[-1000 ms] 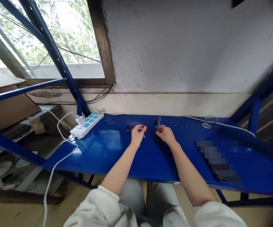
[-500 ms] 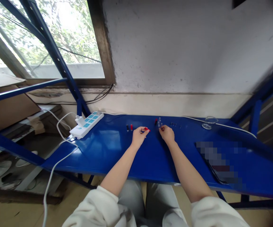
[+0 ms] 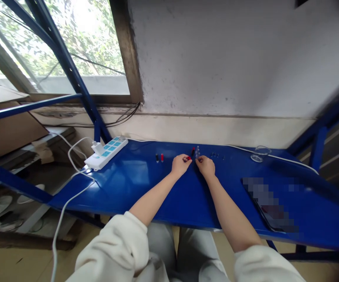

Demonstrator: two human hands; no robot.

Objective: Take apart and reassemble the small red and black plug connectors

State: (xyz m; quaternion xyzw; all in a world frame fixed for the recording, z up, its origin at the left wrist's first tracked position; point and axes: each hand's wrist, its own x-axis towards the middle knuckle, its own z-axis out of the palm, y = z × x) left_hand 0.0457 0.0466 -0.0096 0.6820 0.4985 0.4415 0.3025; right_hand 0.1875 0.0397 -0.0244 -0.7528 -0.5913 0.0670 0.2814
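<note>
My left hand (image 3: 180, 165) rests on the blue bench top (image 3: 134, 184), fingers curled, its red-nailed fingertips touching a small red and black piece (image 3: 192, 152). My right hand (image 3: 206, 165) lies just right of it, fingers pinched at a cluster of small clear parts (image 3: 198, 151). What either hand grips is too small to name. A small black piece (image 3: 157, 158) and a small red piece (image 3: 162, 157) stand upright to the left of my left hand.
A white power strip (image 3: 106, 152) with blue sockets and a white cable lies at the bench's back left. A row of tiny dark parts (image 3: 217, 155) and a clear glass dish (image 3: 259, 153) sit at the back right. A dark flat object (image 3: 271, 205) lies near the right front edge.
My left hand has slid right along the bench towards the red and black piece. The right hand moved slightly forward to the clear parts. The two hands are now close together.
</note>
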